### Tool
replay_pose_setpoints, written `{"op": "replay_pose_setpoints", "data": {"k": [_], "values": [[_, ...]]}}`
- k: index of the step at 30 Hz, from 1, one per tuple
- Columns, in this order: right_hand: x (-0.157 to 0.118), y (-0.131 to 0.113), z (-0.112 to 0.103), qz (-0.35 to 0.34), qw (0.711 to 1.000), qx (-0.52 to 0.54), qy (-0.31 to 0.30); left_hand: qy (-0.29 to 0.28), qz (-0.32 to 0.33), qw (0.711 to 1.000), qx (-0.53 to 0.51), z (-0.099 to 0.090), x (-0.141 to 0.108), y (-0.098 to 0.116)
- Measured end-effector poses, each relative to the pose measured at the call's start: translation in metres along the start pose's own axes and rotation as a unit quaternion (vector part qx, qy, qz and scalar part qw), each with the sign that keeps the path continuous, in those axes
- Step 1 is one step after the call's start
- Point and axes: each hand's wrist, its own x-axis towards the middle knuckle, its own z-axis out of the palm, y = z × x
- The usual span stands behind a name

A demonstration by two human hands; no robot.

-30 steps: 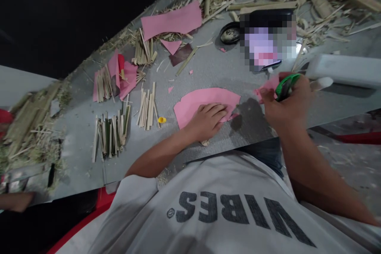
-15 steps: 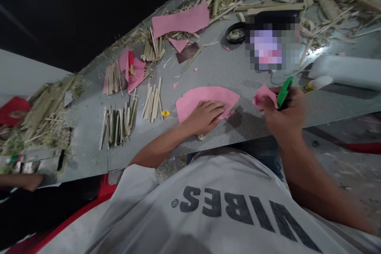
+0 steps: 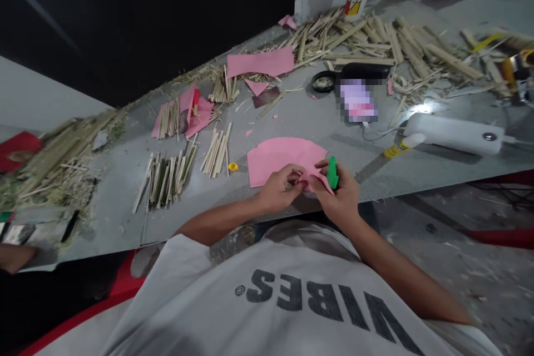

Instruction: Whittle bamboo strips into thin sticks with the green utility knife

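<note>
A curved pink paper piece (image 3: 279, 154) lies on the grey table (image 3: 233, 206) in front of me. At its lower right corner, my left hand (image 3: 285, 186) pinches a small bit of pink paper. My right hand (image 3: 339, 189) is close beside it, with a green tool (image 3: 332, 173) and a pink scrap (image 3: 323, 181) in its fingers. The fingertips of both hands meet around the pink paper, and they partly hide it. A yellow cap (image 3: 233, 167) sits left of the large piece.
Bundles of thin sticks (image 3: 169, 181) lie to the left. A glue stick (image 3: 398, 147), white device (image 3: 454, 132) and blurred-out phone (image 3: 357, 101) are to the right. Bamboo strips (image 3: 396, 39) cover the back edge. Another person's arm (image 3: 16, 257) shows at far left.
My right hand has moved left with the green tool and pink scrap to meet my left hand. My left hand has lifted from lying flat on the paper and now pinches. The view has shifted.
</note>
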Motion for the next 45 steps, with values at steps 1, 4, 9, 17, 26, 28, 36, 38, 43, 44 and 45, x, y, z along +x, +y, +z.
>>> {"op": "replay_pose_setpoints", "data": {"k": [1, 4, 9, 17, 26, 28, 36, 38, 43, 44, 45], "values": [[0.001, 0.001, -0.004, 0.016, 1.0, 0.004, 0.003, 0.005, 0.005, 1.0, 0.011, -0.001, 0.0, 0.0], [0.003, 0.001, -0.014, 0.076, 0.997, 0.01, -0.007, -0.016, 0.021, 0.999, 0.04, -0.003, 0.001, 0.0], [0.008, 0.001, -0.015, 0.125, 0.988, 0.006, -0.09, -0.092, 0.042, 0.99, 0.095, -0.008, 0.006, -0.003], [0.016, -0.009, -0.01, 0.059, 0.974, 0.053, -0.214, 0.039, 0.015, 0.98, 0.197, -0.018, 0.005, -0.004], [0.076, -0.001, -0.014, -0.108, 0.94, -0.019, -0.325, 0.135, 0.02, 0.978, 0.161, -0.029, 0.021, 0.031], [0.093, 0.003, -0.004, -0.092, 0.94, -0.037, -0.327, 0.146, 0.015, 0.977, 0.152, -0.034, 0.029, 0.033], [0.093, 0.02, 0.011, -0.065, 0.927, -0.037, -0.369, 0.105, -0.008, 0.988, 0.116, -0.036, 0.029, 0.015], [0.085, 0.021, 0.007, -0.069, 0.915, -0.011, -0.398, 0.07, -0.012, 0.993, 0.089, -0.036, 0.022, 0.013], [0.091, 0.02, 0.004, -0.044, 0.895, 0.035, -0.442, -0.012, -0.057, 0.998, -0.021, -0.036, 0.019, 0.001], [0.095, 0.019, 0.004, -0.026, 0.891, 0.035, -0.452, -0.027, -0.071, 0.996, -0.052, -0.035, 0.02, -0.002], [0.099, 0.018, 0.005, -0.006, 0.884, 0.035, -0.467, -0.042, -0.086, 0.992, -0.084, -0.034, 0.022, -0.004]]}}
